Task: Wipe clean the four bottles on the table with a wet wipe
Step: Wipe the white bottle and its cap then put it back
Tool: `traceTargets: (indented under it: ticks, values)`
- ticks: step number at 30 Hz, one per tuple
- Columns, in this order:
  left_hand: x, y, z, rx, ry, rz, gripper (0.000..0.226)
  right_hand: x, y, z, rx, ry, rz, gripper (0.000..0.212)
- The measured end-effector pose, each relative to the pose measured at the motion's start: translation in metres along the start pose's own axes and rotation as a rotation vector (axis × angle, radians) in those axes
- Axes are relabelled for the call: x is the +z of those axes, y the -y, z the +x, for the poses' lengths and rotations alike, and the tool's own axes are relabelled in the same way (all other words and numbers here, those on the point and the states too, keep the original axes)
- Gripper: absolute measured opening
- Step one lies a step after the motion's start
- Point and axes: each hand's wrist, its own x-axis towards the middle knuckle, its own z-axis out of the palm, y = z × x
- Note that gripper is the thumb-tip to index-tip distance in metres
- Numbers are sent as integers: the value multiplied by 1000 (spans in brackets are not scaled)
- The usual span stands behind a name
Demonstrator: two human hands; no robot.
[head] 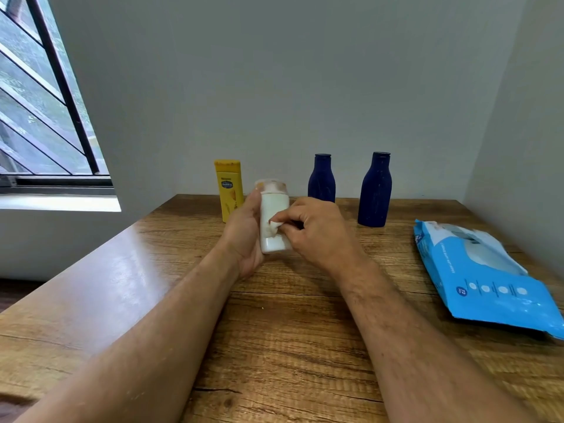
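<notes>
My two bare forearms extend from the near edge of the brown wood-grain table point(274, 346) and converge toward its middle.

My left hand point(244, 236) grips the white plastic bottle with a pale translucent cap point(273, 209). The palm sits against the bottle's left side, and the thumb reaches up near the cap. The remaining fingers pass behind the bottle and are hidden. The bottle is held roughly upright, cap uppermost. Whether its base touches the table cannot be determined.

My right hand point(317, 230) has its fingers curled and pinches a small bunched white wet wipe point(273, 226). The wipe is pressed against the front face of the white bottle, about halfway up its body.

To the right, near the table's right edge, lies a flat blue plastic pack of wet wipes with white print point(488, 282). It is well apart from both hands.

Farther back, three bottles stand upright near the grey wall point(274, 87):
- A yellow flat-sided plastic lotion bottle with a blue label point(228, 190) stands just behind my left hand and is partly hidden by it.
- A dark blue rounded bottle with a narrow neck point(321, 178) stands behind my right hand.
- A second, taller-looking dark blue bottle of the same shape point(375, 190) stands to its right, somewhat nearer to me, with pale specks on its surface.

At far left, a window with dark metal bars point(45, 102) is set in the wall.
</notes>
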Motion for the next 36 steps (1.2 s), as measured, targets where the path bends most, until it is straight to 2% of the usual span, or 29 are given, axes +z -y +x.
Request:
traceTargets:
  ticks: [5,7,11,15,20,23,27,29,36]
  values:
    - [1,8,1,-80,114,104,46,0,0,2,31,-196,-19,24]
    - [0,8,3,-77,129,103,45,-1,0,3,19,-224,-17,25]
    - [0,7,4,-51,89,86,46,-2,1,3,24,-106,-3,20]
    - [0,0,3,1,25,-42,50,2,4,1,-10,50,15,19]
    - [-2,-2,3,-32,15,-115,57,1,5,-2,-46,76,3,20]
    - [-4,3,6,-61,66,-112,51,1,2,-1,-18,16,-21,21]
    - [-3,8,7,-83,139,-66,44,1,-2,4,65,-184,-20,21]
    - [-1,8,7,-56,145,-53,42,0,-3,4,75,-225,6,21]
    - [-10,-4,12,81,-8,-189,56,-1,1,0,-3,4,26,23]
